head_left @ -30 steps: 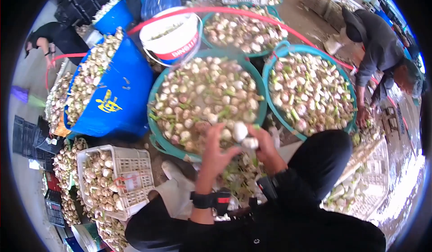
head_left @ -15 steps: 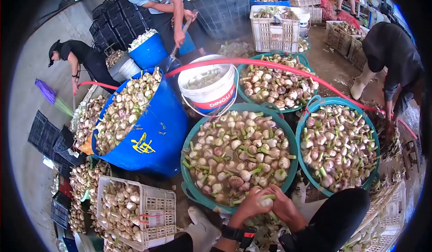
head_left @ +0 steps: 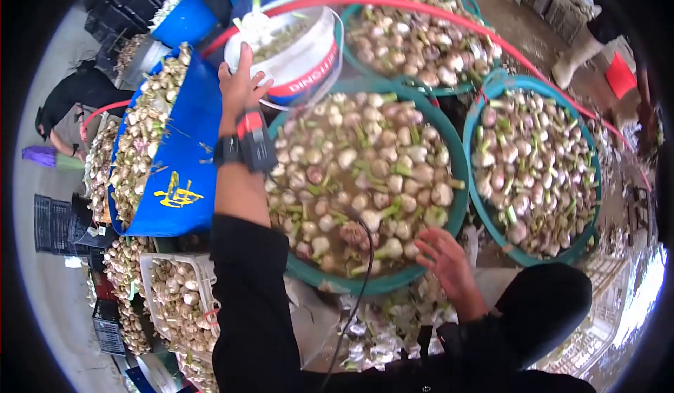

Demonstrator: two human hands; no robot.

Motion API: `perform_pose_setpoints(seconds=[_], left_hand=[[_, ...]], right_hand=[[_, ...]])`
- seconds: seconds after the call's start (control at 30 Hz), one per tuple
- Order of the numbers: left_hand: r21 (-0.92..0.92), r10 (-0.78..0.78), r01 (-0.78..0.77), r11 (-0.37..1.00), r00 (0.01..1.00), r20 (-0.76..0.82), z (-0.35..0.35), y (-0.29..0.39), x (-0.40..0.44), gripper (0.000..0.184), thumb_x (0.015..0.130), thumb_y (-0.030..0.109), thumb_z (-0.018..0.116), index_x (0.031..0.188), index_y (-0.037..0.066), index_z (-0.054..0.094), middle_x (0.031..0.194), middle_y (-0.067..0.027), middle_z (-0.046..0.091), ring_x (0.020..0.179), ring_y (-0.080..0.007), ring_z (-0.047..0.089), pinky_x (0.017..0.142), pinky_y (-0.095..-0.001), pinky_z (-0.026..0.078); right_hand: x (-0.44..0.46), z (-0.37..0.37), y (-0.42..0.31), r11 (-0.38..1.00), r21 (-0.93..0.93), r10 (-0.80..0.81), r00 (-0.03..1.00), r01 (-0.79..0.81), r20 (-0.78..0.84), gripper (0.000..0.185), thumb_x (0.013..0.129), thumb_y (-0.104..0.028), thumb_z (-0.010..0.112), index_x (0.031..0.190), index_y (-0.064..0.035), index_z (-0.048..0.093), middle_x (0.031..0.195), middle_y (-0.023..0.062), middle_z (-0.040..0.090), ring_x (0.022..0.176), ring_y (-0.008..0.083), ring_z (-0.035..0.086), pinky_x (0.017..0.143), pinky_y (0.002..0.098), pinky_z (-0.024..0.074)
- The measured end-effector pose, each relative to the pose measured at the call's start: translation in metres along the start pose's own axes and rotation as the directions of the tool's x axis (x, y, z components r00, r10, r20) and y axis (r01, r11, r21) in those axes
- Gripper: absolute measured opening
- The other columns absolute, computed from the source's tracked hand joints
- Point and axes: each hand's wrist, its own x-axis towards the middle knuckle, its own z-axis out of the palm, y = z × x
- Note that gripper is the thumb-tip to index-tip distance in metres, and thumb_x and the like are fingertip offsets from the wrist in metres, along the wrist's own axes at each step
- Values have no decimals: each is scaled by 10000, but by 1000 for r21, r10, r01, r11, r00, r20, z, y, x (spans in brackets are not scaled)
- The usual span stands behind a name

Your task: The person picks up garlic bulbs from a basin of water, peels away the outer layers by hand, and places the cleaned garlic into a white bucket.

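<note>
My left hand (head_left: 241,88) reaches forward to the near side of the white bucket (head_left: 309,60), fingers apart and holding nothing. Just beyond its fingertips a pale garlic bulb (head_left: 254,22) with a green stem shows over the bucket's left part, apart from the hand. My right hand (head_left: 446,261) hovers at the near right rim of the middle green tub (head_left: 456,214), its fingers spread and empty. Garlic bulbs (head_left: 347,158) float in murky water in that tub.
A red hose (head_left: 393,3) crosses behind the tubs. Another garlic-filled green tub (head_left: 597,182) stands at right, a blue tub (head_left: 189,161) at left, and a white crate (head_left: 207,274) at lower left. A person (head_left: 77,105) bends at far left.
My hands were together over the middle tub's near edge, with garlic between them. They have parted; the left has moved forward and left to the bucket, and both are now empty. The view has tilted down.
</note>
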Motion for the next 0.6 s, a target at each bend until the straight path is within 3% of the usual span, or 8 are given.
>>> perform_pose_setpoints(seconds=[0.03, 0.07, 0.1, 0.13, 0.17, 0.33, 0.5, 0.6], left_hand=[[392, 371, -537, 747, 826, 424, -27, -30, -3, 583, 720, 323, 660, 1147, 1, 428, 1117, -201, 435, 1007, -259, 478, 769, -341, 467], [365, 351, -918, 153, 396, 849, -60, -65, -9, 564, 747, 302, 640, 1179, 7, 429, 1168, -216, 402, 927, -258, 539, 722, -335, 484], [483, 113, -585, 652, 704, 701, -73, -99, -32, 504, 748, 298, 630, 1129, 8, 473, 1034, -178, 487, 884, -243, 558, 704, -328, 480], [460, -262, -18, 888, 802, 537, -80, -130, -65, 449, 749, 295, 621, 1079, 9, 516, 901, -139, 572, 842, -228, 577, 685, -321, 477], [706, -295, -226, 671, 792, 535, -88, -149, -99, 369, 731, 281, 625, 1000, 36, 558, 665, -83, 588, 725, -230, 590, 644, -326, 468], [851, -73, -522, 54, 848, 524, -88, -177, -247, 336, 661, 253, 680, 899, 45, 565, 937, -159, 540, 971, -326, 476, 803, -403, 414], [686, -85, -725, 71, 680, 728, -112, -208, -244, 366, 654, 414, 618, 808, 84, 575, 775, -150, 550, 824, -285, 521, 704, -404, 405], [767, -136, -623, -152, 782, 608, -120, -251, -225, 324, 683, 402, 590, 752, 90, 639, 701, -132, 610, 690, -289, 575, 666, -421, 427]], right_hand=[[1, -4, 3, 998, -58, 1, 999, -3, -36, 377, 830, -172, 504, 1168, -39, 405, 1122, 91, 479, 1023, 210, 484, 811, 335, 427], [2, -7, 6, 993, -119, 3, 998, -11, -64, 371, 825, -167, 512, 1159, -41, 414, 1109, 86, 488, 995, 197, 499, 795, 322, 431], [0, -4, 6, 990, -138, 27, 995, -41, -100, 346, 814, -161, 528, 1127, -43, 443, 1063, 73, 522, 931, 169, 523, 754, 296, 434], [-2, -6, 9, 989, -136, 38, 992, -54, -117, 346, 814, -161, 528, 1127, -43, 443, 1063, 73, 522, 931, 169, 523, 754, 296, 434], [-4, -8, 11, 979, -189, 51, 990, -75, -128, 335, 811, -162, 531, 1115, -43, 453, 1043, 70, 535, 917, 164, 527, 743, 288, 433], [-6, -9, 20, 940, -322, 76, 989, -112, -124, 306, 807, -168, 543, 1087, -60, 478, 1007, 73, 561, 873, 150, 542, 726, 278, 432], [-11, -10, 47, 866, -477, 218, 971, -149, 94, 261, 792, -163, 565, 1027, -56, 528, 920, 36, 582, 781, 115, 551, 661, 250, 441], [-17, -12, 40, 841, -536, 137, 988, -75, 76, 270, 784, -170, 588, 1024, -58, 537, 901, 29, 595, 753, 112, 563, 651, 254, 464]])
